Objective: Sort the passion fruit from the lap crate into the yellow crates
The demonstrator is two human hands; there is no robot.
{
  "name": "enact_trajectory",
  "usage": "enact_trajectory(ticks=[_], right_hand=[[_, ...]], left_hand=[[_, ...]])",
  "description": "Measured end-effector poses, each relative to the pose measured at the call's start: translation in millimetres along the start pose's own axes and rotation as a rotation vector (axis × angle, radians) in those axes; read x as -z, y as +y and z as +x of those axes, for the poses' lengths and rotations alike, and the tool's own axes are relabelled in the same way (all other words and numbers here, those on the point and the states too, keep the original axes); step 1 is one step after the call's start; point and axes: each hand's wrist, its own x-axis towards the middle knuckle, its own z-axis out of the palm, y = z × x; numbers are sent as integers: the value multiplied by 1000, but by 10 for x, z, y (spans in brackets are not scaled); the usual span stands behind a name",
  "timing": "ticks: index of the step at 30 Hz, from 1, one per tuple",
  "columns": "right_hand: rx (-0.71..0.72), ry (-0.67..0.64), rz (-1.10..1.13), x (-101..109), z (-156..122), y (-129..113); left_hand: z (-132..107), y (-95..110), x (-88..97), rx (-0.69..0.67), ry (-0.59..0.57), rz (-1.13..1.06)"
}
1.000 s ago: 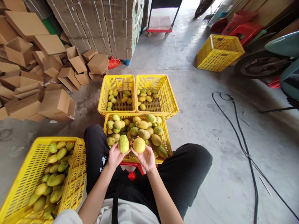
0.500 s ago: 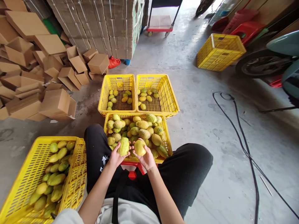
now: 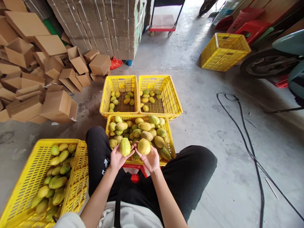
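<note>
Centrally, held palm-up over the near crate [image 3: 171, 144] of mixed fruit: greenish fruit [image 3: 124, 146] in left hand [image 3: 116, 160], rounder yellow fruit [image 3: 143, 146] in right hand [image 3: 151, 161], fingers curled loosely around each, the two fruits just beside one another. Beyond, two sparsely filled crates [image 3: 118, 81] side by side on the floor; at far left, a fuller crate [image 3: 23, 180]; behind it, loose cardboard boxes [image 3: 57, 106].

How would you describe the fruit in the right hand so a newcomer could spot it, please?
Find the yellow crate between the person's knees. Over its near edge, the right hand cups a round, plain yellow fruit; the left hand holds a greener, longer fruit.
</note>
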Motion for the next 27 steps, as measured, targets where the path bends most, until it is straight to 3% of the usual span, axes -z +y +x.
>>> enact_trajectory(ticks=[10,21,27], right_hand=[[39,36,-78,115,38,109],[14,26,-3,53,43,79],[-16,8,35,30,48,78]], left_hand=[[53,-43,99,28,-25,93],[44,-24,25,40,-82,26],[54,-23,13,0,-22,0]])
